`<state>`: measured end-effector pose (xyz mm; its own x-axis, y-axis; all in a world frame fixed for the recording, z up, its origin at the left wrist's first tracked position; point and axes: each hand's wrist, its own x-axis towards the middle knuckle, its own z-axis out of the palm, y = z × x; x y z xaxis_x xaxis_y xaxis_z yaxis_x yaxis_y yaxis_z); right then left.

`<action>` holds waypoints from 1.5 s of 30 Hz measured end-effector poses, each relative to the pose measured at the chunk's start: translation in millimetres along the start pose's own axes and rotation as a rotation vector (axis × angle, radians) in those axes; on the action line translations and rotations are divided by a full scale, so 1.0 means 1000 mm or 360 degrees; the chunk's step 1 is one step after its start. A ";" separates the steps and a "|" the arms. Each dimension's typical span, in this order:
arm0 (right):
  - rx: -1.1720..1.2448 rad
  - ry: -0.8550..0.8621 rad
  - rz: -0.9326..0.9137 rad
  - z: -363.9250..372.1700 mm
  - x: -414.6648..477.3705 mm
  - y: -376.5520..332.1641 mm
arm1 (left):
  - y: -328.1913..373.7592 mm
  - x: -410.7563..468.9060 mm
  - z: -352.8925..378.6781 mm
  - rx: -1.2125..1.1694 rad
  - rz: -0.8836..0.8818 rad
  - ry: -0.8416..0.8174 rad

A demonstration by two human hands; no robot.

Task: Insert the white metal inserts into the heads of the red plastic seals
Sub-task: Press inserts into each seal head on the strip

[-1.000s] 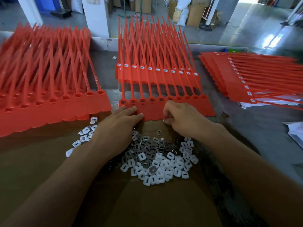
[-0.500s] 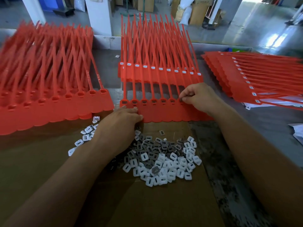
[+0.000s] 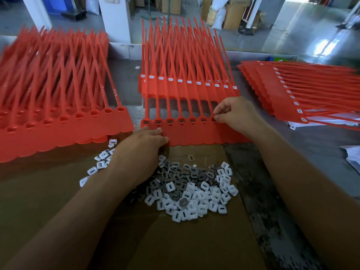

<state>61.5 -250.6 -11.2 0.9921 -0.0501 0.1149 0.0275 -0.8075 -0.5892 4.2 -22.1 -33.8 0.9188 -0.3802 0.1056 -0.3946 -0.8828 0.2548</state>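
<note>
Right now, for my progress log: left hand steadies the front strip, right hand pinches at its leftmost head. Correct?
Not the leftmost: the head view shows the right hand pinching at a head toward the right end of the front strip. The left hand does steady that strip.

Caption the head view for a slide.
Left hand presses the seal strip flat; right hand, fingers curled, sits at one seal head; inserts lie piled nearby.

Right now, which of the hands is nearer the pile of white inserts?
Left. The left hand rests at the upper-left edge of the insert pile, over some inserts; the right hand is up at the red seal heads, clear of the pile.
</note>
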 end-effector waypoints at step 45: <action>-0.0213 0.0029 0.0076 -0.005 0.012 0.028 | -0.001 0.002 0.004 -0.0012 -0.0029 0.0008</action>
<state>73.2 -276.8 -22.4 0.9895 -0.1000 0.1042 -0.0376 -0.8749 -0.4829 6.1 -23.1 -38.0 0.9258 -0.3629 0.1056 -0.3780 -0.8875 0.2637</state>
